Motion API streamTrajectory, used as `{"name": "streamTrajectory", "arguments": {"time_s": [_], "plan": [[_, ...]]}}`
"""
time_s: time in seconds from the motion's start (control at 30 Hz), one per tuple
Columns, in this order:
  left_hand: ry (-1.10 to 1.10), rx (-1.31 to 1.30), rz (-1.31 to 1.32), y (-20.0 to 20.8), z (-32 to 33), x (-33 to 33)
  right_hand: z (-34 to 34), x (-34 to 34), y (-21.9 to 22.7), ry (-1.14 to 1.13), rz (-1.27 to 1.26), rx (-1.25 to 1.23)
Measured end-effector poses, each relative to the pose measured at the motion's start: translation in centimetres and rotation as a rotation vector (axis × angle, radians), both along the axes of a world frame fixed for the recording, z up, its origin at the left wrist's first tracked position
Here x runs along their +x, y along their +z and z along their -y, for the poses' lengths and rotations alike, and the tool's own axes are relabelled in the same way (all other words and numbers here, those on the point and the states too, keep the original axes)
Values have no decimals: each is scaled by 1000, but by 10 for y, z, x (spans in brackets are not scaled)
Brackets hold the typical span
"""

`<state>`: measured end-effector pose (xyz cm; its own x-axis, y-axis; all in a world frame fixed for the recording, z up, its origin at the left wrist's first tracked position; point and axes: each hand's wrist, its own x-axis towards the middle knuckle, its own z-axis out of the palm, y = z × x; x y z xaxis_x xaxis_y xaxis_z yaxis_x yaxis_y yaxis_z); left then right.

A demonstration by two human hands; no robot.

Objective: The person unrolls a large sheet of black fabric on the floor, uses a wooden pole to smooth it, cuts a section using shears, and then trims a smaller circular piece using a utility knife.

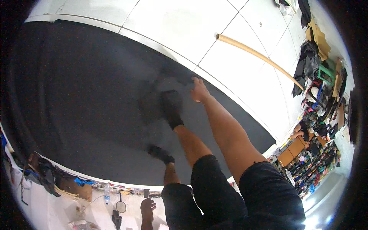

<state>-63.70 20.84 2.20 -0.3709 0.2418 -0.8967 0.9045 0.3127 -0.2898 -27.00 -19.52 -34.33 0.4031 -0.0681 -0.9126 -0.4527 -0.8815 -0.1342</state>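
Observation:
A wide sheet of black fabric (88,88) is spread over a white surface, and my feet in black socks (171,103) stand on it. My right hand (199,91) reaches down to the fabric close to its far edge, with fingers stretched out and no object visible in them. Well apart from the fabric's near edge, my left hand (147,209) is raised at the bottom of the view. Its fingers are slightly bent and apart, with nothing in them.
A long brown tube (260,56) lies on the white tiles (168,27) beyond the fabric. Along the right are black plastic (308,61), a green stool (326,73) and a cluttered heap. Near the lower left stand a plastic bottle (107,194) and a racket-shaped object (120,206).

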Motion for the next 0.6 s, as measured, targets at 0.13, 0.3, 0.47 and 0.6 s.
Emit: {"name": "streamTrajectory", "arguments": {"time_s": [0.13,0.3,0.47,0.6], "plan": [[111,43,-40,-1,11,1,-13,5,23,-209,27,-160],[150,-33,170,-23,46,-10,47,17,39,274,-150,-79],[390,-46,191,-34,85,-36,87,-11,147,207,-153,-128],[602,-96,193,-43,105,-104,146,-31,222,362,37,-67]]}}
